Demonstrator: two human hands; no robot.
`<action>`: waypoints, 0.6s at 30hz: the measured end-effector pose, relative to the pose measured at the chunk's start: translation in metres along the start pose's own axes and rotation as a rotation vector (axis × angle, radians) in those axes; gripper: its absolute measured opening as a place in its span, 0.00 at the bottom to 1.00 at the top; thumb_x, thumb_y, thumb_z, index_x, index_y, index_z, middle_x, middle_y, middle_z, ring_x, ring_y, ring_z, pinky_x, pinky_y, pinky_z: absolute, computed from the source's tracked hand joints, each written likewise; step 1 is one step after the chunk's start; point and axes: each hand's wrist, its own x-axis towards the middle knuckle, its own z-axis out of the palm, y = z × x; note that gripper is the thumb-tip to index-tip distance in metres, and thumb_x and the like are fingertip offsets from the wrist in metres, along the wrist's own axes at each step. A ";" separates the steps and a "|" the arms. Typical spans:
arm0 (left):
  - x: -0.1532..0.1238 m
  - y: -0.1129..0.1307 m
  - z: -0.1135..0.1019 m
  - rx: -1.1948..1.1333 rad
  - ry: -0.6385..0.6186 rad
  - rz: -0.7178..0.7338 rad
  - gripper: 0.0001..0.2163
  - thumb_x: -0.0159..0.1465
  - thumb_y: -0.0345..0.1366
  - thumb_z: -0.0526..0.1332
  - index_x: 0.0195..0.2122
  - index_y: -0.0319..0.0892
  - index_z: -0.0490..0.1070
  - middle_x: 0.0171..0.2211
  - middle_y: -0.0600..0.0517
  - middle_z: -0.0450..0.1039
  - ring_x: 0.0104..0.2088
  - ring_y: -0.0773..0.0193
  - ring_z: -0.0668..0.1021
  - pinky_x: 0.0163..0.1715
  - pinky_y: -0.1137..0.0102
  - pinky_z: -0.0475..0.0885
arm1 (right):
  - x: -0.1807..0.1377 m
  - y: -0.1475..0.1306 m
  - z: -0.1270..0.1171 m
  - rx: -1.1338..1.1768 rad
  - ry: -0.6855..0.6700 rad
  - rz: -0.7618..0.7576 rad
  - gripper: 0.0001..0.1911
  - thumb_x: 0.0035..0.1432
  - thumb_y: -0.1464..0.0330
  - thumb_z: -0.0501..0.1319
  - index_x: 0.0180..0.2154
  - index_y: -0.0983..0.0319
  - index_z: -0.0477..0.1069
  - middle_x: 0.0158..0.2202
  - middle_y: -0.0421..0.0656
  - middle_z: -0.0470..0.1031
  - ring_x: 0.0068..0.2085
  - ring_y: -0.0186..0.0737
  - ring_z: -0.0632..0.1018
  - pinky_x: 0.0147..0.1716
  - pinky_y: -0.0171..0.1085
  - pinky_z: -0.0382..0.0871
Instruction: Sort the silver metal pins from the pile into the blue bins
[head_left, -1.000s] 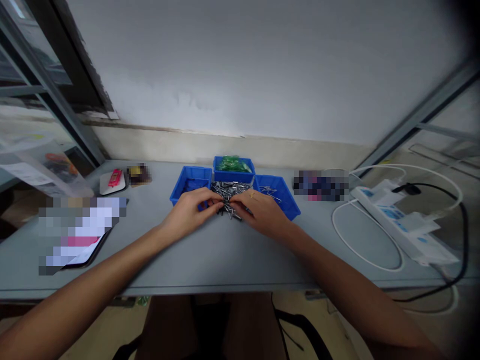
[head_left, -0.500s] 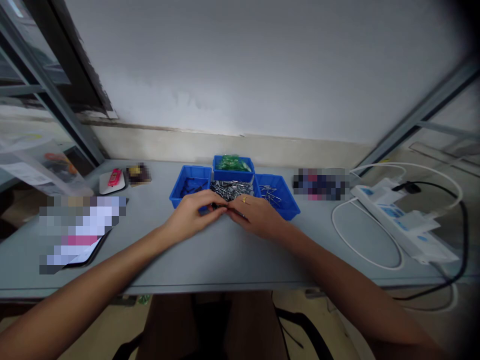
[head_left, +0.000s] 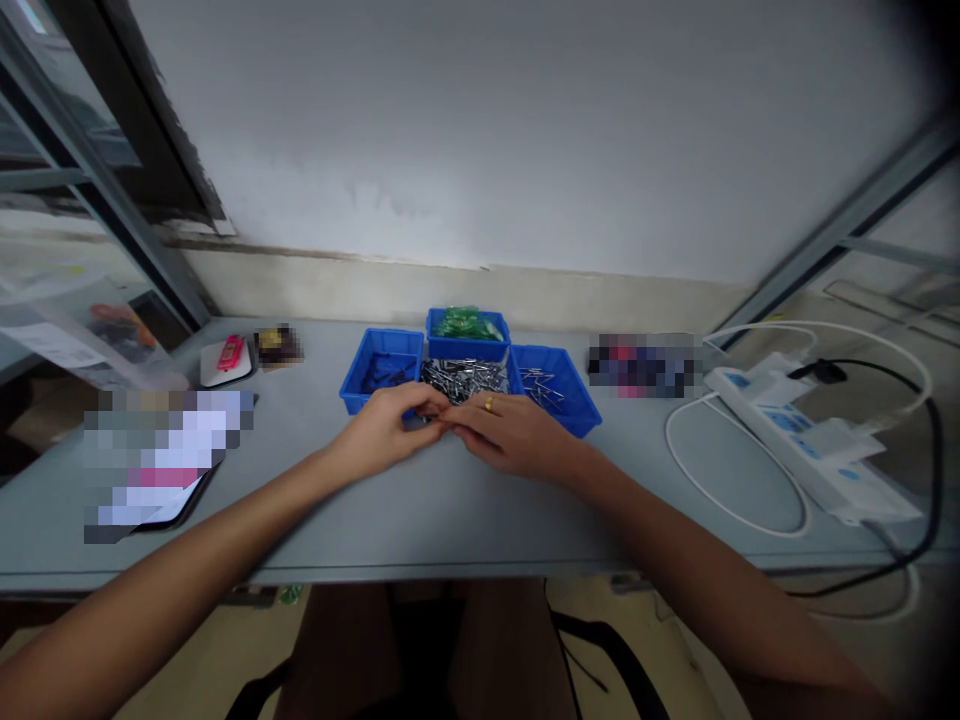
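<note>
My left hand [head_left: 386,425] and my right hand [head_left: 510,430] meet fingertip to fingertip, just in front of a pile of thin metal pins [head_left: 465,380]. Both are closed in a pinch; whatever lies between the fingers is too small or hidden to make out. A ring sits on a right finger. Left of the pile, a blue bin [head_left: 360,362] holds a few dark slender pieces. To the right, another blue bin [head_left: 577,405] contains several loose silvery pins. Behind the pile stands a third blue bin [head_left: 469,348] with green plastic pieces [head_left: 463,322] in it.
On the left are a phone [head_left: 180,505], partly blurred out, and a white box [head_left: 225,365] with a pink item on top. At the right lies a white power strip [head_left: 817,450] with looping cables. A wall [head_left: 487,150] rises behind the grey table [head_left: 450,530].
My joined fingertips have shifted slightly left, and the right hand's fingers now lie further over the left fingertips. The bins and the pile stay where they were.
</note>
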 end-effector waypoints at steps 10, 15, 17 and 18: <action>0.001 0.002 0.001 -0.125 0.001 -0.061 0.05 0.58 0.34 0.60 0.33 0.39 0.71 0.31 0.52 0.72 0.32 0.68 0.73 0.35 0.70 0.70 | 0.002 -0.001 -0.004 0.005 0.030 0.057 0.10 0.61 0.69 0.50 0.42 0.62 0.67 0.34 0.44 0.74 0.36 0.35 0.73 0.33 0.34 0.65; 0.002 0.004 -0.001 -0.225 0.053 -0.097 0.06 0.57 0.36 0.61 0.33 0.38 0.70 0.28 0.53 0.71 0.29 0.69 0.72 0.33 0.70 0.70 | 0.002 0.002 -0.003 -0.002 0.005 0.096 0.10 0.61 0.69 0.50 0.41 0.62 0.68 0.33 0.43 0.74 0.35 0.36 0.73 0.33 0.34 0.64; 0.003 0.004 -0.002 -0.219 0.077 -0.095 0.06 0.58 0.36 0.60 0.31 0.38 0.70 0.28 0.53 0.71 0.29 0.68 0.72 0.33 0.70 0.70 | 0.002 0.003 -0.004 -0.005 0.005 0.111 0.10 0.61 0.69 0.50 0.41 0.61 0.68 0.33 0.43 0.74 0.35 0.36 0.73 0.34 0.35 0.65; 0.003 0.004 -0.003 -0.204 0.084 -0.089 0.06 0.58 0.37 0.60 0.31 0.38 0.70 0.28 0.53 0.71 0.29 0.68 0.72 0.33 0.70 0.70 | 0.002 0.003 -0.004 -0.006 0.018 0.129 0.10 0.61 0.69 0.50 0.41 0.61 0.68 0.33 0.43 0.74 0.35 0.36 0.73 0.34 0.35 0.65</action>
